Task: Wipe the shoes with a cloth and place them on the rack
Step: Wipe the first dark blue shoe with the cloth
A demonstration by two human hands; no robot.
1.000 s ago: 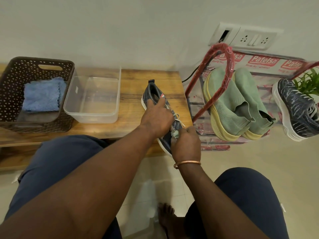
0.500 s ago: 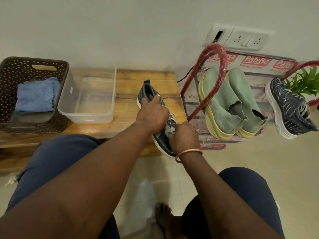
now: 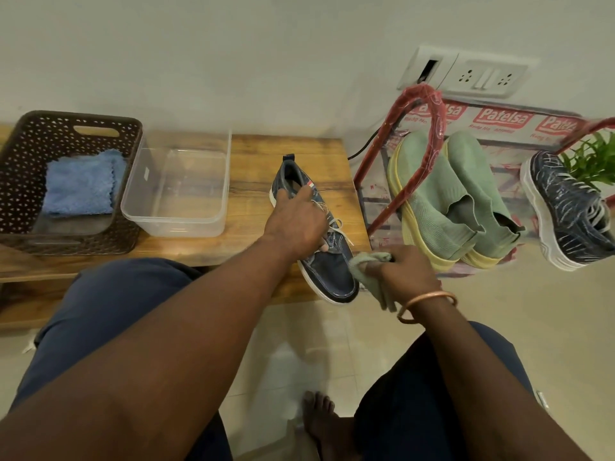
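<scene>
Right hand (image 3: 407, 266) is off the laces since half a second ago and now sits at the toe's right flank, fingers curled round a bunched green cloth (image 3: 367, 272) that touches the shoe's side or lies just beside it. Wooden bench (image 3: 186, 251): its front edge is the likely hazard, since a downward wipe on the unsupported toe could tip the shoe off if the holding hand slackens. Red rack (image 3: 424, 138): just right of the bench, already carrying other shoes. Navy shoe (image 3: 332, 267): sole down at the bench's right end, long axis running from the wall toward the person, heel far, toe near and angled slightly right, projecting past the front edge. Left hand (image 3: 296, 224): clamped over the lacing, fingers curled round the upper. Loose lace ends beside it could snag the cloth.
</scene>
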